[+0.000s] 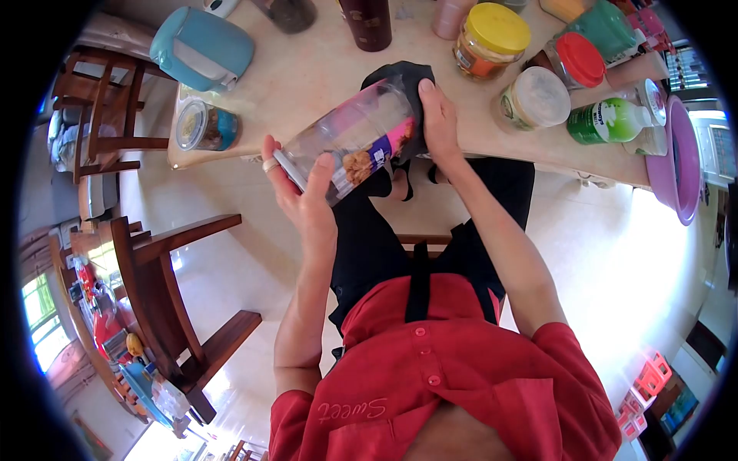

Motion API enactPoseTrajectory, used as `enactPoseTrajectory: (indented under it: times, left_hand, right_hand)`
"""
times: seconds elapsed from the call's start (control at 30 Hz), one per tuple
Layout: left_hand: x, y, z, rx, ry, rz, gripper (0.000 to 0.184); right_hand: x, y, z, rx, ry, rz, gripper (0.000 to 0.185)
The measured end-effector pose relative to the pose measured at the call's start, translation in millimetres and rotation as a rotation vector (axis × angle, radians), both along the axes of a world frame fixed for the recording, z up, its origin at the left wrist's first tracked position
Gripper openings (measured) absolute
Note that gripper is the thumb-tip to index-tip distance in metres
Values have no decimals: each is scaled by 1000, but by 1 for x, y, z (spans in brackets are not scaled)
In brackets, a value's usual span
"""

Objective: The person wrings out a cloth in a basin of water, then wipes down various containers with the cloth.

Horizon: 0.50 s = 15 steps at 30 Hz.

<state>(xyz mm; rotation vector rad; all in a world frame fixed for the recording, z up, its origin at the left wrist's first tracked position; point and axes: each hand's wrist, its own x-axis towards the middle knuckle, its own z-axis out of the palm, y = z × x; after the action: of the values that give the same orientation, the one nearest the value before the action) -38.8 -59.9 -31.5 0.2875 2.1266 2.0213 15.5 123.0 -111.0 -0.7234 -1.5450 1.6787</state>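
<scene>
A clear plastic jar [332,127] with a cookie picture on its label is held tilted over the table's near edge. My left hand [306,206] is closed around its near-left end, by the pale lid [290,170], thumb on the side wall. At the opposite end, a dark cloth [401,71] is bunched against the jar. My right hand [440,127] grips this cloth, its thumb on top; the other fingers are hidden behind. Through the transparent wall the jar shows no clear contents.
On the table [292,69] stand a blue pitcher [204,48], a small lidded tub [207,125], a dark cup [366,23], a yellow-lidded jar [492,42], a white-lidded jar [536,97] and a green bottle [603,121]. A purple basin [676,161] is at the right; wooden chairs [173,300] stand left.
</scene>
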Motion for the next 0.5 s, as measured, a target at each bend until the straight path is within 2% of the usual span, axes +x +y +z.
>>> enactPoseTrajectory:
  times: [0.03, 0.1, 0.17, 0.2, 0.23, 0.3, 0.37, 0.43, 0.5]
  left_hand:
    - [-1, -1, -3, 3, 1, 1, 86]
    - [-1, -1, -5, 19, -129, 81, 73]
    - [1, 1, -6, 26, -141, 93, 73]
    - [3, 2, -5, 31, -153, 107, 74]
    - [5, 4, -3, 36, -153, 108, 74]
    - [10, 6, 4, 71, -273, 98, 77]
    - [13, 5, 8, 83, -293, 86, 79]
    - [12, 5, 8, 93, -314, 70, 80]
    - [6, 2, 8, 150, -290, 66, 90]
  right_hand:
    - [1, -7, 0, -15, 19, -71, 43]
    - [5, -17, 2, -4, -14, -51, 45]
    - [3, -30, 2, 92, 39, -170, 49]
    - [4, -36, 2, 278, -25, -174, 50]
    - [5, -42, 2, 282, -24, -173, 50]
    - [8, -61, 3, 534, -167, -188, 48]
    - [11, -78, 9, 594, -185, -159, 49]
    - [17, -97, 26, 764, -201, 33, 50]
    - [19, -112, 37, 772, -132, 150, 52]
